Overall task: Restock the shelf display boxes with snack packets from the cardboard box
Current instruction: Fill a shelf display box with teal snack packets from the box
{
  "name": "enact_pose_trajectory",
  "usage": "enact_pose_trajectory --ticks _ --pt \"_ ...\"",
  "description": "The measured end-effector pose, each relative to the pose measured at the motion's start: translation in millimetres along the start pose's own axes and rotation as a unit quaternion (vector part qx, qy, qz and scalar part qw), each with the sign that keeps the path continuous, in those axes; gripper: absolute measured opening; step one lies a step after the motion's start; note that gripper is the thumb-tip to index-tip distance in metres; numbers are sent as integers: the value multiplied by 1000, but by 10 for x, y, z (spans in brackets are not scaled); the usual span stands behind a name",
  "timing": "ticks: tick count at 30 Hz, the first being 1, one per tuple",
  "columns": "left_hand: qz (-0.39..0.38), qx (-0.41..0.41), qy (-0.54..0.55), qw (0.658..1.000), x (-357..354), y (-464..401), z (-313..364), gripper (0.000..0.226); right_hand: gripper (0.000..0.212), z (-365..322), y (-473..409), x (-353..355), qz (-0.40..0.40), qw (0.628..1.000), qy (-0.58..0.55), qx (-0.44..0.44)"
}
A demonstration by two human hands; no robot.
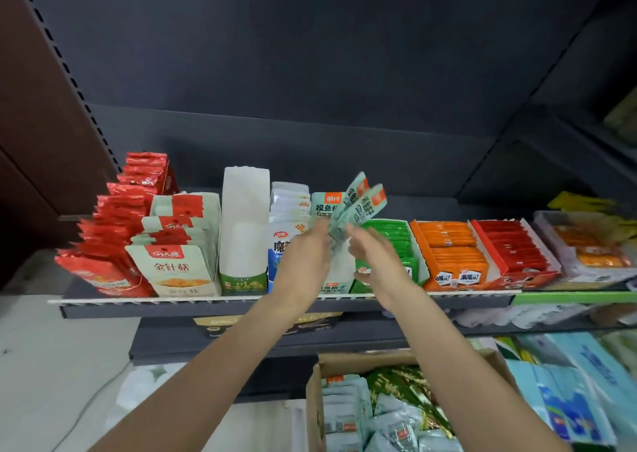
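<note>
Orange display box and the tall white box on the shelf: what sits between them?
Head view: between the tall white box and orange display box stand blue-white packets, the pale green display box under both hands, and a green box.

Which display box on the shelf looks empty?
The tall white display box, second box left of the hands: its inside shows bare white, while every other box holds packets.

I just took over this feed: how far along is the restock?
Done: the orange display box and red display box look full. In hand: both the left hand and right hand hold a bunch of pale green packets over the pale green display box. Left: the cardboard box still holds many packets.
</note>
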State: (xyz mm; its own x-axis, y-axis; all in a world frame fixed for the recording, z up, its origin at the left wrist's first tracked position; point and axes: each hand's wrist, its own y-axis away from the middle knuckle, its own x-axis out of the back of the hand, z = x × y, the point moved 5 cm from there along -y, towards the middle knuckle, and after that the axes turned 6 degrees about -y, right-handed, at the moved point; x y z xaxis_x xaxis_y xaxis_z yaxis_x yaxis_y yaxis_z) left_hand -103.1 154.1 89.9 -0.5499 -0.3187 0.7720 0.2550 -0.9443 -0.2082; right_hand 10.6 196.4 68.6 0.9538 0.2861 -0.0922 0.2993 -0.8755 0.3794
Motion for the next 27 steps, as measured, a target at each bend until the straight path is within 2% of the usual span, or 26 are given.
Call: enact_pose_trajectory --ticks 2,3,5,7,10,12,16,19,21,24,27 --pt "-38 -77 -117 989 -58 55 111 38 66 -64 9 -86 -57 997 -56 6" --pt "-67 -112 -125 984 -102 85 150 40 56 -94 -9 -102 -51 996 -77 21" --pt "-156 -139 -65 976 -205 92 118 51 26 -155 -71 -12 38 994 -97 45" --pt "-202 -146 -4 968 -217 -2 32 53 18 -169 -181 142 93 990 -98 47" --pt "-119 -110 43 986 -17 -308 -87 40 13 -227 -327 269 74 996 -1 59" --pt "-82 -67 47 993 69 -546 -161 42 14 -265 -413 282 64 994 48 77" --pt "-136 -21 105 985 42 -948 -205 56 15 -326 -599 170 39 987 98 124" --pt "-119 -35 102 987 109 -1144 -183 59 13 -295 -735 72 18 983 121 134" --pt "-104 -53 70 991 146 -1227 -200 42 13 -280 -814 32 16 981 132 140" --pt "-105 -80 -41 990 131 -1281 -257 8 15 -278 -929 8 48 973 156 164" --pt "-77 -102 -185 974 167 -1303 -250 14 19 -295 -970 -19 89 960 182 194"
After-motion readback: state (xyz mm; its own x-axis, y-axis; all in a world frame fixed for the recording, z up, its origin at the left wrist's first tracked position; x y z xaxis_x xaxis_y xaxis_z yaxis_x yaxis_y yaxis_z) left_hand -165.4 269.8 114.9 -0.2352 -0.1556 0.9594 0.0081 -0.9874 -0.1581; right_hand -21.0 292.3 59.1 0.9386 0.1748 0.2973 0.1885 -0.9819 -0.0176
